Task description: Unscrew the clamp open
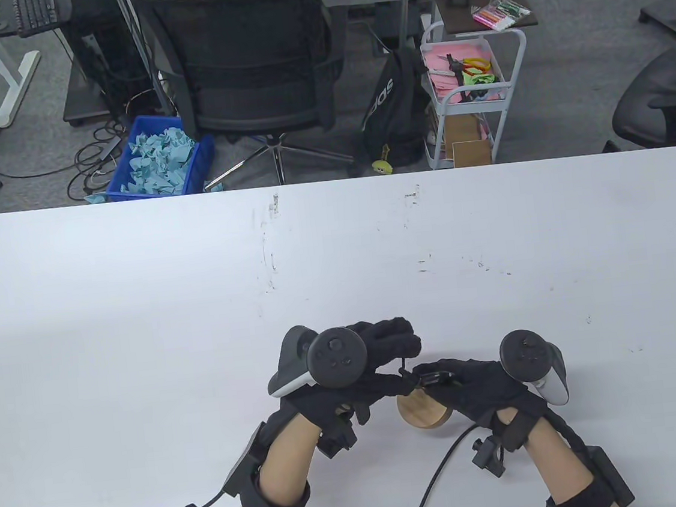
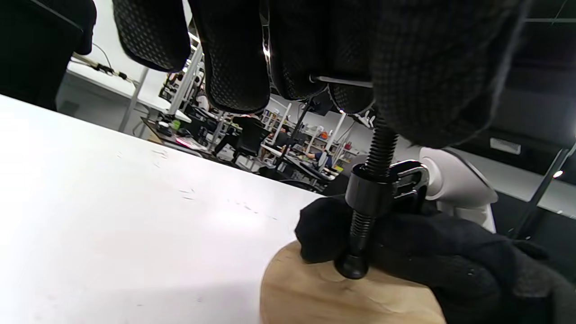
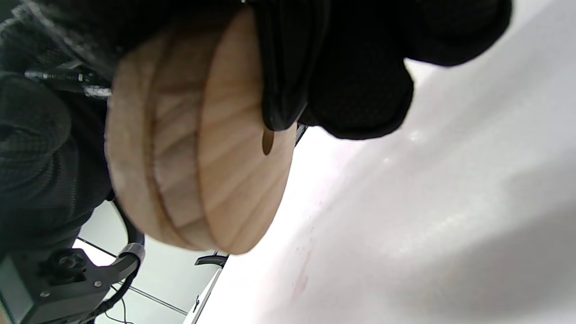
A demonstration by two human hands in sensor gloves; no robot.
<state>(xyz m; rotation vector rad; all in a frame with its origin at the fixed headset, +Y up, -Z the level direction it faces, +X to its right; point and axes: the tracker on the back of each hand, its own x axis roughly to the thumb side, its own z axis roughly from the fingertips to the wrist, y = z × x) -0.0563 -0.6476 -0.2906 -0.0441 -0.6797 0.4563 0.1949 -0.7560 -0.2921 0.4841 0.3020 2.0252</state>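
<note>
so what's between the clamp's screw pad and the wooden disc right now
Nothing visible: in the left wrist view the screw pad looks seated right on the wooden disc, with the right hand wrapped around the clamp beside it.

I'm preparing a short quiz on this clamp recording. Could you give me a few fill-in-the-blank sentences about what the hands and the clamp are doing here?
1. The clamp is fastened on a round disc made of ____.
2. The foot of the clamp's threaded screw touches the disc's ____ face.
3. The top of the screw is gripped by the ____ hand.
4. The right hand holds the clamp's ____.

Missing words: wood; top; left; frame
</note>
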